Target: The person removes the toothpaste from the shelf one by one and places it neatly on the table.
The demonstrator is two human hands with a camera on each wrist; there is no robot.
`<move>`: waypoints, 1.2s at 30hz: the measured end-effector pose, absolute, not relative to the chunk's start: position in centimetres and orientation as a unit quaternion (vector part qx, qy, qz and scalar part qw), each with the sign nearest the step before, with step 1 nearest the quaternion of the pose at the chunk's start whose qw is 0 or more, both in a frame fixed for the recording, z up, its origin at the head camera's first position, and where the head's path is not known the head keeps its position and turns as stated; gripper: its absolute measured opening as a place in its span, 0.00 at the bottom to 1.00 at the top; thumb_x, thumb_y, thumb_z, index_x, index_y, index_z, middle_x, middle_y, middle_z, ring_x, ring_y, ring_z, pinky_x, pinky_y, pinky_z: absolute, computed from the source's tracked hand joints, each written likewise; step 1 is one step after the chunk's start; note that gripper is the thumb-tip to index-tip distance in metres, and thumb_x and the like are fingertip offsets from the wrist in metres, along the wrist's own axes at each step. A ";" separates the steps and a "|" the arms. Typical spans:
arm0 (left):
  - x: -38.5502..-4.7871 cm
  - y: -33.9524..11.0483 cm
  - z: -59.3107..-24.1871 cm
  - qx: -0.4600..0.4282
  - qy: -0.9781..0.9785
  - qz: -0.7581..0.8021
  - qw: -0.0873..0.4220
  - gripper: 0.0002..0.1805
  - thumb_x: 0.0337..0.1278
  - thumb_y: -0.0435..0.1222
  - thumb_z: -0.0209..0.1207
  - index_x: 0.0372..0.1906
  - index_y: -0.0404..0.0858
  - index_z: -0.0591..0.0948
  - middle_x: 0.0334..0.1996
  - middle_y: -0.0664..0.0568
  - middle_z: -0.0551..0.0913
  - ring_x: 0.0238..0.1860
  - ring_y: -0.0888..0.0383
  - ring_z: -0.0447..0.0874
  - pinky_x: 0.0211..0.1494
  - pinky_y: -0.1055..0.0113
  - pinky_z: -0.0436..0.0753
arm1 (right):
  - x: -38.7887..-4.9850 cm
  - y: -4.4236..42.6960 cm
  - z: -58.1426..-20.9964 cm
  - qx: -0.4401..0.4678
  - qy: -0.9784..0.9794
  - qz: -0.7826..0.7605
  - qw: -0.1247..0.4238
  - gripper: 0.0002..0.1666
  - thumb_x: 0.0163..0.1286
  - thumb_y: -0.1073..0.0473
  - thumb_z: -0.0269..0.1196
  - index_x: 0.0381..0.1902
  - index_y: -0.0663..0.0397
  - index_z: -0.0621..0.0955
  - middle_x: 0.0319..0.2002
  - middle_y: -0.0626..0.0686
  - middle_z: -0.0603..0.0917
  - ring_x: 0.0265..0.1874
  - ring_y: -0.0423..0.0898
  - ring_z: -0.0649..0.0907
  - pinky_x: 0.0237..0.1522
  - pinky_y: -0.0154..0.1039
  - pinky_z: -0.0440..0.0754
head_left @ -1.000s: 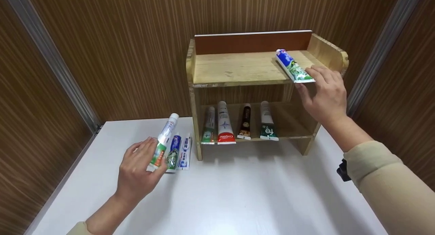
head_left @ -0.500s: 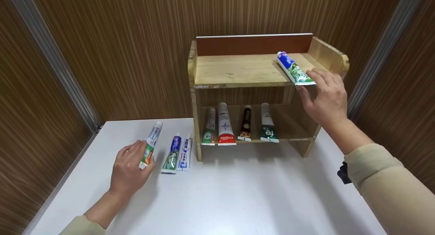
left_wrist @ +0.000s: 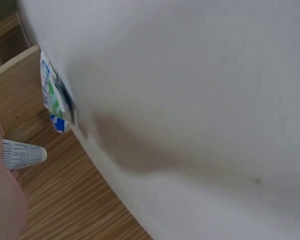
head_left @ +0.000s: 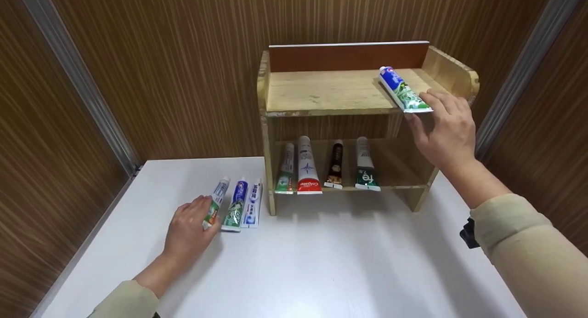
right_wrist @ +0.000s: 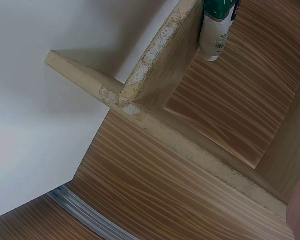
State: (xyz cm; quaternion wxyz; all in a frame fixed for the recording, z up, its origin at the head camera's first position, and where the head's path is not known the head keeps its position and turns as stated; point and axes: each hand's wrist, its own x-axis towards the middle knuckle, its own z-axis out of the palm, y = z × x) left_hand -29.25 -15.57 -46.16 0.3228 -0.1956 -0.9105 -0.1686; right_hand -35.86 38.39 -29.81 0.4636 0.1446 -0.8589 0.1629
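My left hand (head_left: 190, 230) holds a white-and-green toothpaste tube (head_left: 220, 194) by its lower end, cap pointing away, left of a blue-and-green tube (head_left: 235, 205) and a white-and-blue tube (head_left: 252, 205) on the table. In the left wrist view the capped end of the held tube (left_wrist: 25, 154) sticks out past the hand (left_wrist: 5, 195). With thumb below and fingers above, my right hand (head_left: 448, 132) pinches the flat end of another blue-and-green tube (head_left: 402, 90) at the upper shelf's (head_left: 321, 90) right side. The right wrist view shows only a sliver of that hand (right_wrist: 299, 210).
On the lower shelf (head_left: 392, 164) lie a green-and-white tube (head_left: 285, 168), a red-and-white tube (head_left: 307, 166), a dark tube (head_left: 336, 164) and a white-and-dark-green tube (head_left: 365, 164). Wood-patterned panels (head_left: 161, 79) enclose the white table (head_left: 312, 258) behind and at both sides.
My left hand swung its tube left, away from the two table tubes, then brought it lower and back right beside them. My right hand and its tube have stayed at the upper shelf.
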 end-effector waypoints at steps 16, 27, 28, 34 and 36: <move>-31.5 -15.5 -48.3 -0.156 -0.933 -0.177 0.273 0.27 0.58 0.32 0.70 0.60 0.21 0.82 0.56 0.28 0.85 0.59 0.34 0.86 0.64 0.42 0.81 | -35.9 38.2 -29.9 0.150 -0.853 0.171 0.469 0.30 0.76 0.45 0.64 0.63 0.62 0.83 0.62 0.63 0.84 0.64 0.63 0.79 0.74 0.55 0.68; -31.6 -15.1 -48.2 -0.101 -0.942 -0.227 0.226 0.28 0.60 0.32 0.70 0.62 0.21 0.81 0.55 0.25 0.84 0.54 0.30 0.87 0.57 0.41 0.85 | -35.8 38.4 -29.7 0.148 -0.853 0.170 0.471 0.29 0.76 0.46 0.65 0.63 0.62 0.83 0.62 0.63 0.84 0.64 0.63 0.79 0.72 0.55 0.69; -31.6 -15.0 -48.2 -0.095 -0.943 -0.234 0.217 0.28 0.61 0.33 0.69 0.62 0.20 0.80 0.56 0.25 0.84 0.53 0.31 0.87 0.56 0.41 0.86 | -35.9 38.4 -29.7 0.150 -0.852 0.169 0.473 0.29 0.76 0.46 0.65 0.63 0.63 0.83 0.61 0.63 0.84 0.63 0.63 0.79 0.72 0.56 0.69; -31.5 -14.6 -48.4 -0.052 -0.946 -0.281 0.154 0.30 0.65 0.33 0.65 0.67 0.19 0.76 0.59 0.25 0.82 0.55 0.33 0.87 0.55 0.43 0.86 | -35.9 38.3 -29.8 0.151 -0.852 0.171 0.472 0.30 0.76 0.45 0.64 0.63 0.62 0.83 0.62 0.63 0.84 0.64 0.63 0.79 0.72 0.56 0.69; -31.5 -14.5 -48.5 -0.043 -0.945 -0.292 0.139 0.30 0.65 0.32 0.64 0.68 0.18 0.75 0.58 0.25 0.82 0.56 0.34 0.87 0.56 0.43 0.86 | -35.9 38.3 -29.8 0.149 -0.855 0.169 0.468 0.30 0.76 0.45 0.64 0.64 0.62 0.82 0.63 0.63 0.84 0.65 0.63 0.79 0.73 0.56 0.69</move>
